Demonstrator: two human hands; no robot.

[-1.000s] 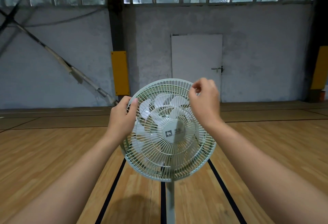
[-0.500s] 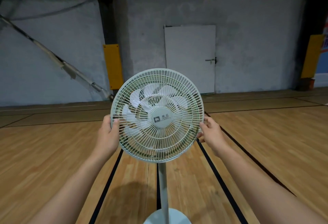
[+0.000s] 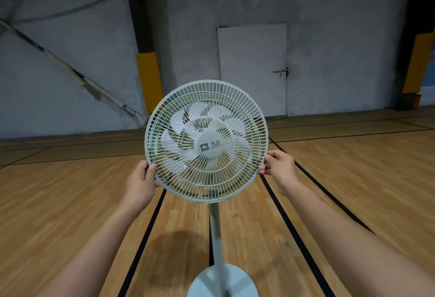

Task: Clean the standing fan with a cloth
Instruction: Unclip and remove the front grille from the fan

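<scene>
A pale green standing fan stands on a wooden floor in front of me. Its round front grille (image 3: 207,108) has a grey centre badge and white blades behind it. A thin pole (image 3: 217,231) runs down to a round base (image 3: 207,282). My left hand (image 3: 141,183) grips the grille's lower left rim, thumb on the front. My right hand (image 3: 280,167) pinches the lower right rim. The grille looks slightly offset from the rear cage. No cloth is in view.
Black court lines (image 3: 141,245) cross the wooden floor on both sides of the fan. A grey wall with a white door (image 3: 253,68) stands behind. Yellow pads (image 3: 149,82) cover pillars at left and right.
Both hands slid from the upper rim of the grille down to its lower sides. The view pulled back, so the pole and base now show.
</scene>
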